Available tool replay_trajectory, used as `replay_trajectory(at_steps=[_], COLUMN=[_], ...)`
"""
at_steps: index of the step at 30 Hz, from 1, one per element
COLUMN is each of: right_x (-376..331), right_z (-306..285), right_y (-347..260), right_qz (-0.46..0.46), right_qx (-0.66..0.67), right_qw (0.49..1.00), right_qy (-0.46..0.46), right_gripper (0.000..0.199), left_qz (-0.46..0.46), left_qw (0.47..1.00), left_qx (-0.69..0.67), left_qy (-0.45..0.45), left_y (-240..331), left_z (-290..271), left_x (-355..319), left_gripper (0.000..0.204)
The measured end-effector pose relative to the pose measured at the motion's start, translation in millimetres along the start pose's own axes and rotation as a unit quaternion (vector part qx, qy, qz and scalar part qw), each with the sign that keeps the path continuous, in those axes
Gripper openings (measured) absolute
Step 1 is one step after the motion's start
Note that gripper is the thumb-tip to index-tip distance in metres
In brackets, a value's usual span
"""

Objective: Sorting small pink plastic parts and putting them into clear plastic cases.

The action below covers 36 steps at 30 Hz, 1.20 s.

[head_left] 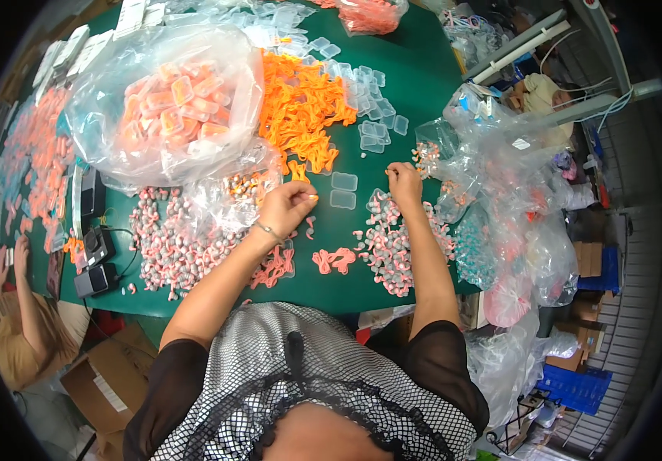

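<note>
My left hand (288, 206) is closed in a pinch, with a small orange piece (315, 198) at its fingertips. My right hand (404, 184) is also pinched together; what it holds, if anything, is too small to make out. Between the hands lies an open clear plastic case (343, 190), lid and base flat on the table. Under my right forearm spreads a pile of small pink-and-grey pieces (388, 250). Another such pile (185, 250) lies left of my left forearm. A bundle of pink cord (334, 260) rests in front of me, and orange cord bundles (304, 107) are heaped beyond my left hand.
On the green table (415, 54), a big clear bag (177, 100) holds filled orange-pink cases. Empty clear cases (373, 92) lie scattered at the back. Black devices (96, 261) stand left. Clear bags (511, 207) crowd the right edge. Another person's hands (14, 261) are far left.
</note>
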State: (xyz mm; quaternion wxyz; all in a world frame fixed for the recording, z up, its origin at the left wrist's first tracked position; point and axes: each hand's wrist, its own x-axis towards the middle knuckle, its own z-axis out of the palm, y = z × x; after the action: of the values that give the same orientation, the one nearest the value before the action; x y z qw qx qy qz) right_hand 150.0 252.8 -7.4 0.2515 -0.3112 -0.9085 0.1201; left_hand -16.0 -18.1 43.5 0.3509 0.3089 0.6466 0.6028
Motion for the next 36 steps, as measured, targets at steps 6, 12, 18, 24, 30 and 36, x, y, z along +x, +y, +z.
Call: replay_trajectory(at_steps=[6,12,18,24,30,36], right_x=[-4,-39,-60,-60,-54,-46], right_z=[-12,-13,8,-3,-2,-4], right_y=[-22,-92,-95,-103,-99,-96], right_qz=[0.055,0.047,-0.066,-0.133,-0.122,-0.158], right_qx=[0.018,0.238,0.109,0.043,0.061,0.056], right_qw=[0.997,0.968,0.992,0.99,0.991,0.985], right_qy=[-0.047,-0.063,0.001,0.003,-0.004,-0.049], right_gripper=[0.011,0.009,0.01,0.012,0.014,0.015], left_qz=[0.034,0.073,0.075,0.063,0.098,0.099], left_qw=[0.986,0.957,0.936,0.936,0.936,0.929], left_qx=[0.16,0.282,0.343,0.345,0.336,0.355], left_qy=[-0.024,0.001,-0.012,-0.019,-0.046,-0.04], left_y=[-12,-33,-38,-38,-35,-39], left_z=[29,48,60,58,54,54], left_x=[22,38,41,36,37,40], left_gripper=[0.012,0.014,0.015,0.018,0.034,0.044])
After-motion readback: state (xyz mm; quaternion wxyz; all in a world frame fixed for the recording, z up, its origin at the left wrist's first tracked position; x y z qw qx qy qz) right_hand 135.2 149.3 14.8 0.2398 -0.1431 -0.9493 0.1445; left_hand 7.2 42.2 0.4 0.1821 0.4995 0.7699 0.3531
